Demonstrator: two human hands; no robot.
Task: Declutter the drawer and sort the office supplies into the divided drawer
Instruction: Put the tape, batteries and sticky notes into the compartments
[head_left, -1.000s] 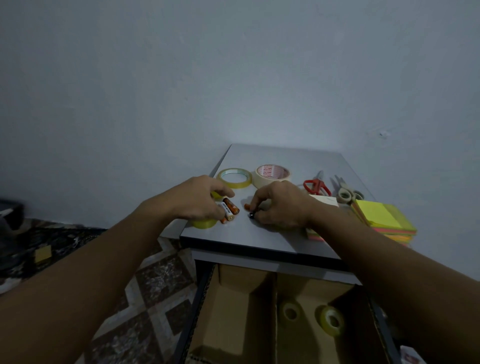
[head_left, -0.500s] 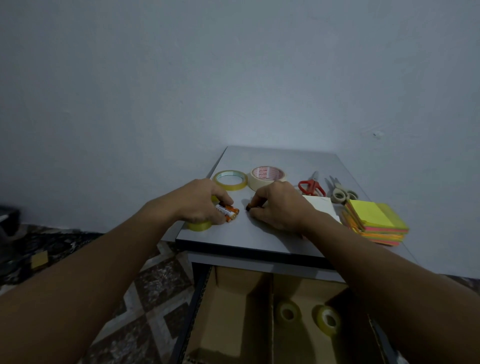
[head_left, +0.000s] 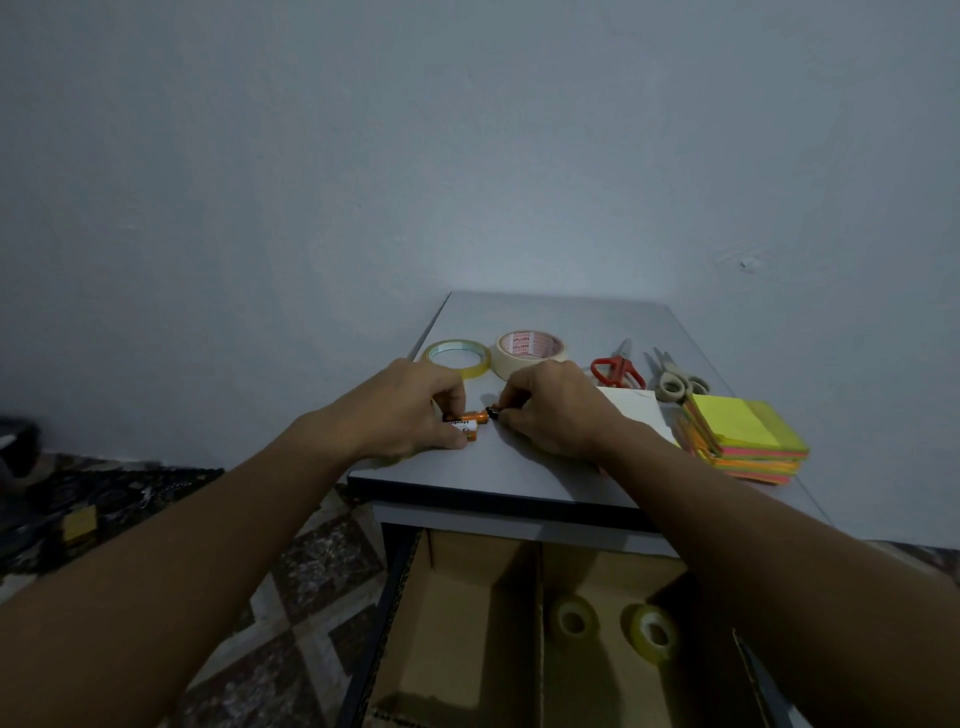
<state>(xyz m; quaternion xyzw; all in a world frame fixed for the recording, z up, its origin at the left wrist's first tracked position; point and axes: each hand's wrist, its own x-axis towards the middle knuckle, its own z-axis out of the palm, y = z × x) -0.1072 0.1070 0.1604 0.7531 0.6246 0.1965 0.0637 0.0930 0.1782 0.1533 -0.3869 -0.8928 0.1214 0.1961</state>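
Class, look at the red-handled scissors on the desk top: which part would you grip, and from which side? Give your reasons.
Take the red-handled scissors by the handle loops, from above on the near side. They lie flat and closed, blades pointing away toward the wall, loops toward the person. The grey scissors lie close on the right, so avoid coming in sideways.

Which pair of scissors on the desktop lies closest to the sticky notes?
The grey-handled scissors, their handles right beside the sticky-note stack; the red-handled scissors lie farther left, nearer the right hand.
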